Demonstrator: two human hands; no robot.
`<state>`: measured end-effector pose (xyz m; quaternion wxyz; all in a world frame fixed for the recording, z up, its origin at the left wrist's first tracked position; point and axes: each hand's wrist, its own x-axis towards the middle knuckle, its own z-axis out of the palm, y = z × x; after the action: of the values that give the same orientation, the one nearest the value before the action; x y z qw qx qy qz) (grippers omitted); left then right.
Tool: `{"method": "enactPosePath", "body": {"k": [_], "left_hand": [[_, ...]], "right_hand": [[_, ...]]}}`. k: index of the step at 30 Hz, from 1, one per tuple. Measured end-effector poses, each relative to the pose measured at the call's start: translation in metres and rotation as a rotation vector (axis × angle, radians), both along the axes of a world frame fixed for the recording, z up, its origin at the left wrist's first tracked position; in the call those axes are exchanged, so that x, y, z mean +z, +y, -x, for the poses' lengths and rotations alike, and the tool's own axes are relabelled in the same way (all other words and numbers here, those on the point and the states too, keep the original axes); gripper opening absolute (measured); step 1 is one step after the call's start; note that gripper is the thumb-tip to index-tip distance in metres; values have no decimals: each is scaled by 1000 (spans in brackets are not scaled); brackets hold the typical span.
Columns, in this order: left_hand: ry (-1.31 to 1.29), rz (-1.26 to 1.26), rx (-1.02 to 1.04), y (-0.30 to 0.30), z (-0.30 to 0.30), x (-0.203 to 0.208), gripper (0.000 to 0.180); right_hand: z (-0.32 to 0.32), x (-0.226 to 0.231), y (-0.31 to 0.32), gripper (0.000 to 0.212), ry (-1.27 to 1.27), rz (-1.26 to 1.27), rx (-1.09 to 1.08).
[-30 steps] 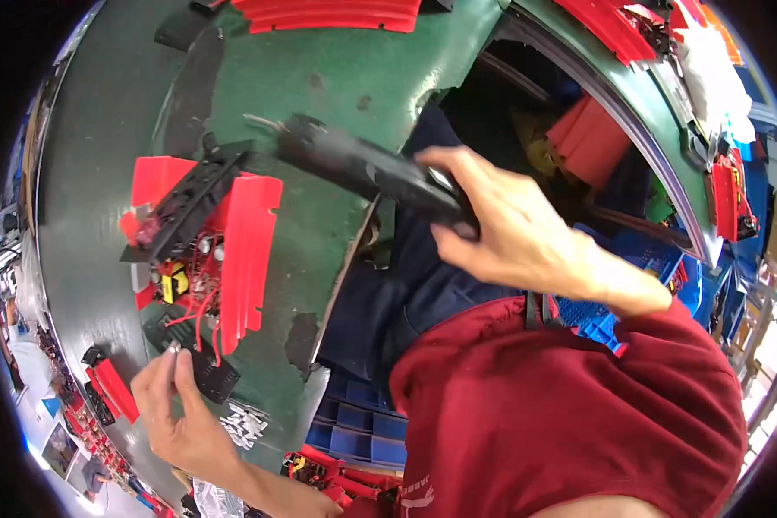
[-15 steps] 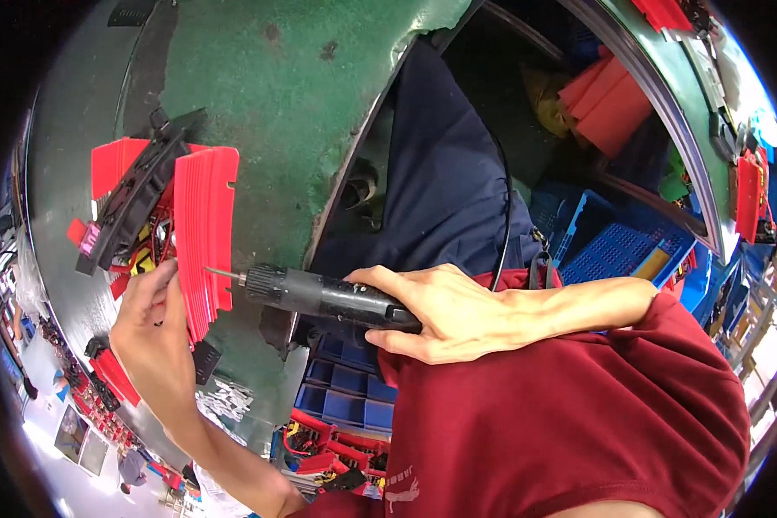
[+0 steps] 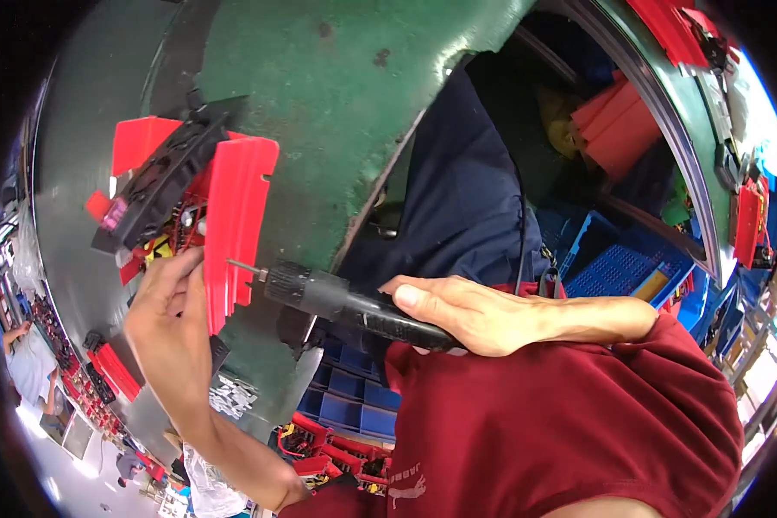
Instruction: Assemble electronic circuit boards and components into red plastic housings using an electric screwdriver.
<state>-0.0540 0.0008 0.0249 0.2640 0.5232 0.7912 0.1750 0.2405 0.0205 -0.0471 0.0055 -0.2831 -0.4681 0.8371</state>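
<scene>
My right hand (image 3: 466, 311) is wrapped round a black electric screwdriver (image 3: 380, 315), which lies nearly level and points left. Its thin bit meets the outer face of a ribbed red metal panel (image 3: 238, 216); whether a screw sits at the tip is too small to tell. The panel belongs to a red housing that stands on the bench with a black plastic end plate (image 3: 168, 173) and red and yellow wires (image 3: 160, 249) inside. My left hand (image 3: 168, 315) grips the panel's near edge from the inner side, its fingertips partly hidden behind the panel.
The worn green bench (image 3: 319, 129) has a ragged edge next to my legs. Below it are blue compartment trays (image 3: 345, 388) and red housings with wires (image 3: 336, 457). A blue crate (image 3: 638, 268) stands to the right. Small silver parts (image 3: 231, 395) and another red piece (image 3: 116, 371) lie near my left forearm.
The housing, my left hand and the screwdriver have all shifted right in the picture. My right hand's fingers have moved along the screwdriver's body, and the bit still meets the panel.
</scene>
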Motion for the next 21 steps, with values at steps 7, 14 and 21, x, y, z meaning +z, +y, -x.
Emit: {"method": "enactPosePath", "body": {"k": [7, 14, 21], "left_hand": [[48, -63, -56, -1, -7, 6, 15], [188, -107, -228, -2, -11, 5, 29], [315, -160, -181, -22, -16, 1, 38]], "right_hand": [[1, 10, 2, 55, -90, 238, 69], [3, 5, -3, 75, -106, 216, -2], [9, 10, 0, 81, -193, 108, 68]]}}
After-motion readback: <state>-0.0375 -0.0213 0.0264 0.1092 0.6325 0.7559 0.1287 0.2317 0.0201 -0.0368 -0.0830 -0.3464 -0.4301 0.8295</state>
